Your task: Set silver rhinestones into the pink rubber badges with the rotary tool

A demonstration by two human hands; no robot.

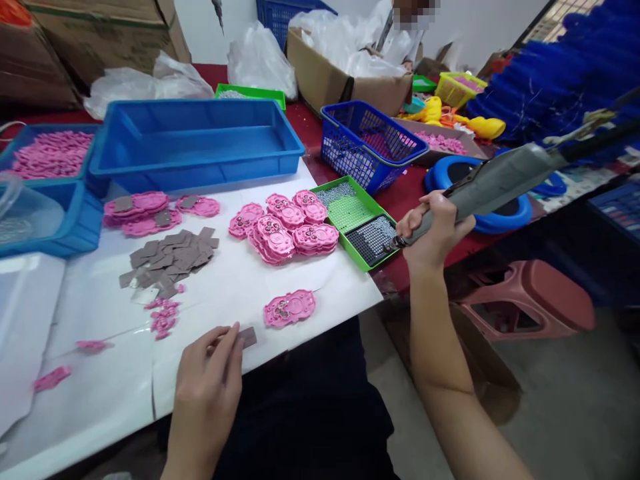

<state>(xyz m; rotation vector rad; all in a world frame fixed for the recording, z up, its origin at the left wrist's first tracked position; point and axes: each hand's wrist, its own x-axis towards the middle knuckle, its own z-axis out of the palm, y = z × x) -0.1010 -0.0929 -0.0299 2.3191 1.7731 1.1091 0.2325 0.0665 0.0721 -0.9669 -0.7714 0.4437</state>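
Observation:
My left hand (207, 377) pinches a small flat grey rectangular piece (249, 337) just above the front edge of the white table surface. Beyond it a single pink plastic part (290, 308) lies flat, with small metal pieces on its left end. My right hand (436, 227) is wrapped round a grey power screwdriver (505, 183), held slanted with its tip at the black perforated tray (367, 245) of small metal screws. That tray sits in a green tray (349, 212). Several stacked pink parts (273, 237) lie left of the green tray.
A heap of grey pieces (175, 257) and small pink bits (164, 315) lie on the left. Behind them are a large blue bin (200, 163) and more pink parts (140, 210). A blue basket (370, 143) stands behind the green tray; a pink stool (550, 300) is at right.

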